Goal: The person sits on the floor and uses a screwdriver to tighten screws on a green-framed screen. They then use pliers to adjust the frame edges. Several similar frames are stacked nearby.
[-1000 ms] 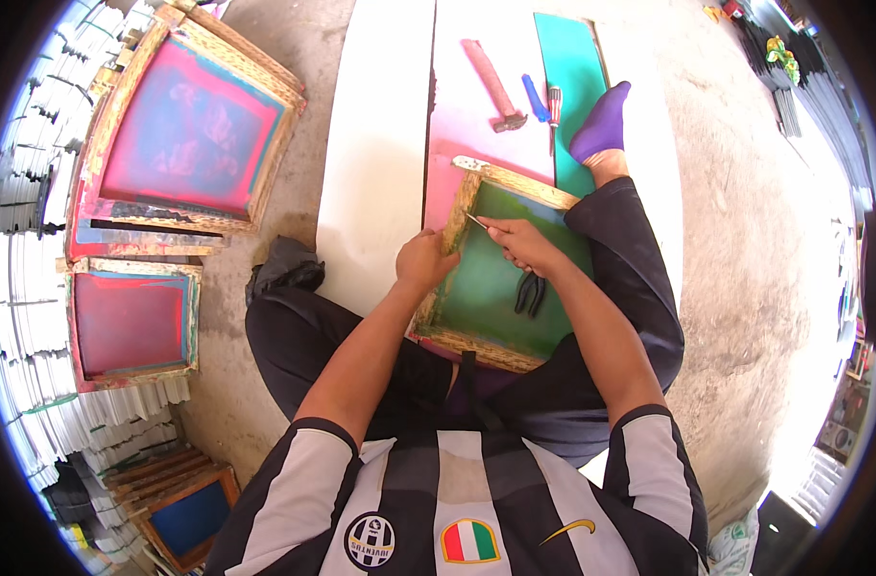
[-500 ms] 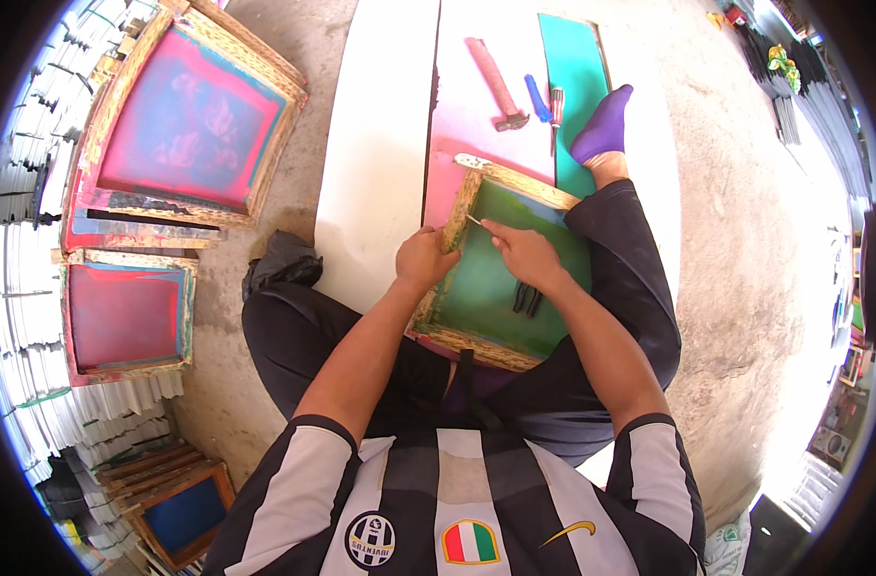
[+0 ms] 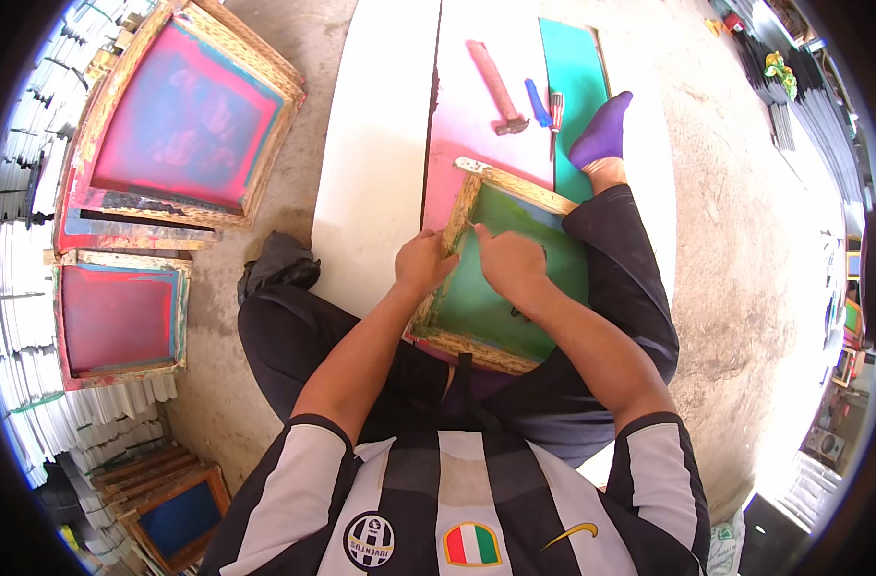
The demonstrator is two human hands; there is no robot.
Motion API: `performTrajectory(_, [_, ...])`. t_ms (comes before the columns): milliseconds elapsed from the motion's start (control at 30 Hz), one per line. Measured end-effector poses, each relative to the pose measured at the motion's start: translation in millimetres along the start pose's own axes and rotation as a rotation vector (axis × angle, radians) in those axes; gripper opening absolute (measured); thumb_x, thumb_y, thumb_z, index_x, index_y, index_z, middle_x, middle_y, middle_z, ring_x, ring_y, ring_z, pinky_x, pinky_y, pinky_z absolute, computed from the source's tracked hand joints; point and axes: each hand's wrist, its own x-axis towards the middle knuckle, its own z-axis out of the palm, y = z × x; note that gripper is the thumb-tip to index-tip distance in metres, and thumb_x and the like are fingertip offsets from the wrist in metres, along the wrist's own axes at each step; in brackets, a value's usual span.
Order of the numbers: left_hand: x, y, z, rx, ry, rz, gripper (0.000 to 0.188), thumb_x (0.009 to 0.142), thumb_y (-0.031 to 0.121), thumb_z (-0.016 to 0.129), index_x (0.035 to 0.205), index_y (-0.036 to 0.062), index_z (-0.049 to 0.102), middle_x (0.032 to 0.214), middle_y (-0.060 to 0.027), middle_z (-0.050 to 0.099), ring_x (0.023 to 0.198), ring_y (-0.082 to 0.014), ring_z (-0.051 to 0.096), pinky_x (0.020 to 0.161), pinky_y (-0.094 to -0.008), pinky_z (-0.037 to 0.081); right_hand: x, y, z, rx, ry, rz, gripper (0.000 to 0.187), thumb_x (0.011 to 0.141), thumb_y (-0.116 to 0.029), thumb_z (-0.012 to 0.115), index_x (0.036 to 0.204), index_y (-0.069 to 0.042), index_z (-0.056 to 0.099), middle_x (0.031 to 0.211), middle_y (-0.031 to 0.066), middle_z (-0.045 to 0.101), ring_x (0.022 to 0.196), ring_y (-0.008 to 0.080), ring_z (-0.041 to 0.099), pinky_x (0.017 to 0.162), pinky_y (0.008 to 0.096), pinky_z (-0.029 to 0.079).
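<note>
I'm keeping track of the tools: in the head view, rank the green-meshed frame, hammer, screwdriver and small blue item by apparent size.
1. Green-meshed frame, clearly largest, though probably nearer the camera
2. Hammer
Unranked: screwdriver looks longer, small blue item broader than its shaft.

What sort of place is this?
Probably a screen-printing workshop: a rectangular green wood-framed screen in the middle, pink-and-blue wood-framed screens at left, thin white sheets stacked beyond.
</note>
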Motion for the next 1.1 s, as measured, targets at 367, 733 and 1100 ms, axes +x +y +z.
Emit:
performTrajectory(367, [0, 1, 1, -0.044, 0.027, 0.043, 0.041, 0.080, 0.038, 0.083, 0.105, 0.0067, 0.078, 0.091, -0.0125, 0.068, 0.086, -0.0371, 0.070, 0.077, -0.0508, 0.056, 14, 53, 51, 0.278, 0.070, -0.126, 0.051, 0.111, -0.024, 0.047, 0.161, -0.033, 0.049, 0.117, 0.0199, 0.074, 0.099, 0.0424, 0.074, 0.083, 0.0546, 0.059])
performTrajectory(733, [3, 9, -3, 0.006, -0.016, 0.011, 0.042, 0.081, 0.041, 0.085, 0.099, 0.0040, 0.078, 0.094, -0.0128, 0.069, 0.088, -0.0358, 0.071, 0.078, -0.0501, 0.056, 63, 88, 89, 0.929, 0.016, -0.306, 0.041, 0.108, -0.029, 0.058, 0.149, -0.032, 0.064, 0.129, 0.0143, 0.075, 0.110, 0.0388, 0.073, 0.098, 0.0488, 0.056])
performTrajectory(1100, [-1, 14, -12, 0.035, -0.066, -0.041, 0.045, 0.081, 0.039, 0.083, 0.113, 0.0091, 0.078, 0.101, -0.0122, 0.072, 0.094, -0.0356, 0.073, 0.082, -0.0501, 0.059, 23, 83, 58, 0.496, 0.096, -0.198, 0.043, 0.110, -0.033, 0.052, 0.152, -0.035, 0.060, 0.121, 0.0119, 0.077, 0.110, 0.0375, 0.073, 0.095, 0.0527, 0.057])
